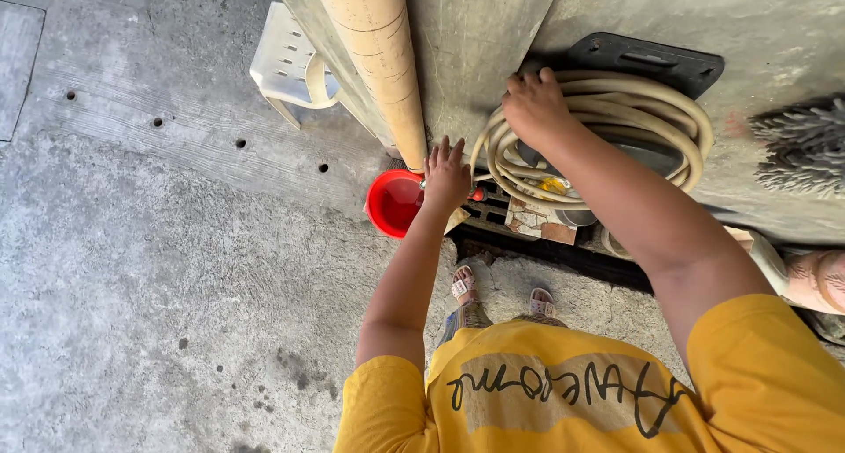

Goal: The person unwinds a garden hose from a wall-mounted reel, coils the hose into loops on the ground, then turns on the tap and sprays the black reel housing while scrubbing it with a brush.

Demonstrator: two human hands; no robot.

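A coiled beige hose (616, 110) hangs against a grey concrete wall. My right hand (534, 105) grips the coil at its upper left. My left hand (446, 176) is lower, fingers spread, beside a tan vertical pipe (378, 57) and just over the rim of a red bucket (393, 202) standing on the ground. It holds nothing that I can see. A small red tap handle (478, 194) shows right of the left hand.
A black plastic lid (647, 61) leans behind the hose. A white plastic chair (286, 61) stands left of the pipe. A grey mop head (801, 145) hangs at right. A drain channel (563, 250) runs before my sandalled feet (502, 293).
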